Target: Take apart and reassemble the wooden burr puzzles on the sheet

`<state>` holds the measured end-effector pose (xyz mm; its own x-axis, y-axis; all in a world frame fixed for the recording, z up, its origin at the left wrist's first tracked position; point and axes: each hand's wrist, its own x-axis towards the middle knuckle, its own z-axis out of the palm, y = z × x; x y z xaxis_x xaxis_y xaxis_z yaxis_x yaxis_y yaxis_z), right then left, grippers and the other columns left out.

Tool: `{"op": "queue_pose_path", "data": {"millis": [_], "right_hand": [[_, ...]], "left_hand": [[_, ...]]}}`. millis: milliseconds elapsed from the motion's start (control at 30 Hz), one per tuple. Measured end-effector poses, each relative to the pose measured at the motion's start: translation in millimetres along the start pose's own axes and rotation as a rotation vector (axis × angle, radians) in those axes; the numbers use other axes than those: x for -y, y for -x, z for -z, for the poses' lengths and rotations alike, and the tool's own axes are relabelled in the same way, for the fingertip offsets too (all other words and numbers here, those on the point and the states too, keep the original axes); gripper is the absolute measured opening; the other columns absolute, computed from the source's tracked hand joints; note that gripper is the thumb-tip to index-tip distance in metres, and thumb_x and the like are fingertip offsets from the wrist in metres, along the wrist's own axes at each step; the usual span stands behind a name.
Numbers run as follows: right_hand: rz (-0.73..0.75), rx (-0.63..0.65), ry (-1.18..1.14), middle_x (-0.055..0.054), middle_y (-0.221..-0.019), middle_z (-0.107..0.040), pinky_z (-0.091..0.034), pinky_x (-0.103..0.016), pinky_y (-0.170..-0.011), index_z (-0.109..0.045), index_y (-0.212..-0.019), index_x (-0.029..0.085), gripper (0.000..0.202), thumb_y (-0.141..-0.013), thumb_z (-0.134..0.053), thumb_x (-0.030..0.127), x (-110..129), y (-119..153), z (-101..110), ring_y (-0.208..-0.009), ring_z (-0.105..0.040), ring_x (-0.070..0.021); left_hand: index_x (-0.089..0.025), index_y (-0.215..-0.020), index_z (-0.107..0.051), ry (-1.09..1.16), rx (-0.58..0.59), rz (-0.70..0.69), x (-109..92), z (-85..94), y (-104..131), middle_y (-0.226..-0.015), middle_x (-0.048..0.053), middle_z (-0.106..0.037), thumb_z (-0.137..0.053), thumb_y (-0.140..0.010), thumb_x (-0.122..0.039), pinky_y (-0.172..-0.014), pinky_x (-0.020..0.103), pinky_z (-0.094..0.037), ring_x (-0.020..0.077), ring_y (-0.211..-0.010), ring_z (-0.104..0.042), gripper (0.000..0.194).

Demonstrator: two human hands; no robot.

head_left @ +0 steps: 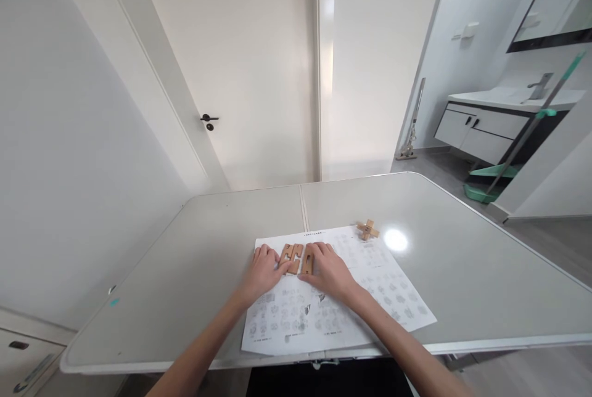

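Several flat wooden pieces with cut-out notches lie side by side on a large printed sheet (pixel 337 323). My left hand (pixel 263 270) rests at the left end of the row, its fingertips and thumb touching the notched pieces (pixel 296 250). At the right end, my right hand (pixel 329 269) has its fingers and thumb round a slotted wooden piece (pixel 307 261). A small gap separates that piece from the others. A cross-shaped wooden assembly (pixel 368 230) sits at the sheet's upper right corner, apart from both hands.
The grey folding table (pixel 462 274) has a seam down its middle and a pale raised edge. Behind it stands a white door (pixel 259 76). At the right are a sink cabinet (pixel 485 129) and a green dustpan (pixel 480 193) on the floor.
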<state>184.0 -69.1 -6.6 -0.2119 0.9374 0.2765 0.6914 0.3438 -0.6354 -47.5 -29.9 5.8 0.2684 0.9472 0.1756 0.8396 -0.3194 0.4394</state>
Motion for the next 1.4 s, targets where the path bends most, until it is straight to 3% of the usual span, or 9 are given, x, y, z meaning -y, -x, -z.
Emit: {"op": "queue_pose_path", "data": {"millis": [167, 333, 500, 700, 833, 1000, 1133, 1400], "right_hand": [[0.011, -0.035, -0.040, -0.013, -0.137, -0.059, -0.055, -0.049, -0.099, -0.050, -0.136, 0.026, 0.062, -0.084, -0.081, 0.035, -4, 17, 19, -0.127, -0.058, -0.0336], [0.109, -0.107, -0.267, -0.011, -0.145, -0.053, -0.055, -0.050, -0.101, -0.044, -0.145, 0.032, 0.065, -0.089, -0.078, 0.041, 9, 27, 39, -0.124, -0.061, -0.0308], [0.216, -0.176, -0.433, -0.013, -0.152, -0.046, -0.057, -0.048, -0.098, -0.041, -0.151, 0.035, 0.072, -0.090, -0.077, 0.046, 32, 28, 50, -0.133, -0.053, -0.0336], [0.250, -0.200, -0.565, -0.011, -0.149, -0.051, -0.054, -0.049, -0.105, -0.044, -0.152, 0.035, 0.074, -0.089, -0.080, 0.047, 40, 28, 56, -0.134, -0.052, -0.0329], [0.211, -0.207, -0.639, -0.010, -0.148, -0.052, -0.051, -0.051, -0.110, -0.046, -0.154, 0.036, 0.079, -0.086, -0.083, 0.049, 37, 30, 56, -0.132, -0.056, -0.0323], [0.178, -0.097, -0.670, -0.009, -0.145, -0.056, -0.049, -0.053, -0.114, -0.051, -0.151, 0.036, 0.078, -0.082, -0.086, 0.049, 37, 31, 57, -0.132, -0.058, -0.0320], [0.174, -0.096, -0.687, -0.009, -0.145, -0.056, -0.049, -0.051, -0.114, -0.052, -0.151, 0.036, 0.081, -0.080, -0.088, 0.049, 39, 30, 60, -0.135, -0.056, -0.0317], [0.127, -0.063, -0.786, -0.009, -0.142, -0.060, -0.049, -0.051, -0.114, -0.056, -0.145, 0.034, 0.078, -0.076, -0.092, 0.043, 45, 29, 59, -0.133, -0.059, -0.0313]], "left_hand": [[-0.023, -0.064, -0.054, 0.120, 0.020, 0.055, -12, 7.9, 2, -0.085, 0.008, -0.061, -0.061, -0.087, -0.062, -0.083, 0.042, -0.046, 0.0296, -0.090, -0.059, 0.046], [-0.023, -0.083, -0.055, 0.363, 0.098, 0.111, -28, 31.5, 10, -0.071, 0.000, -0.060, -0.044, -0.101, -0.058, -0.064, 0.031, -0.041, 0.0179, -0.061, -0.053, 0.041], [-0.023, -0.082, -0.049, 0.679, 0.313, 0.109, -48, 53.9, 24, -0.063, -0.006, -0.045, -0.043, -0.099, -0.070, -0.052, 0.027, -0.038, 0.0112, -0.050, -0.038, 0.050], [-0.023, -0.078, -0.042, 0.915, 0.461, 0.110, -63, 66.7, 26, -0.064, -0.009, -0.032, -0.050, -0.097, -0.068, -0.053, 0.026, -0.035, 0.0096, -0.053, -0.024, 0.050], [-0.022, -0.078, -0.043, 0.960, 0.517, 0.113, -67, 68.7, 25, -0.064, -0.008, -0.031, -0.054, -0.097, -0.067, -0.055, 0.027, -0.034, 0.0101, -0.054, -0.024, 0.050], [-0.021, -0.075, -0.047, 0.942, 0.556, 0.106, -81, 78.8, 22, -0.065, -0.007, -0.031, -0.057, -0.098, -0.063, -0.058, 0.029, -0.035, 0.0115, -0.057, -0.024, 0.048], [-0.022, -0.076, -0.048, 0.933, 0.570, 0.106, -91, 84.1, 21, -0.066, -0.007, -0.032, -0.057, -0.098, -0.061, -0.058, 0.029, -0.036, 0.0123, -0.058, -0.024, 0.046], [-0.022, -0.093, -0.057, 0.972, 0.550, 0.099, -102, 74.5, 27, -0.064, -0.007, -0.033, -0.051, -0.102, -0.059, -0.059, 0.029, -0.030, 0.0133, -0.059, -0.027, 0.039]]}}
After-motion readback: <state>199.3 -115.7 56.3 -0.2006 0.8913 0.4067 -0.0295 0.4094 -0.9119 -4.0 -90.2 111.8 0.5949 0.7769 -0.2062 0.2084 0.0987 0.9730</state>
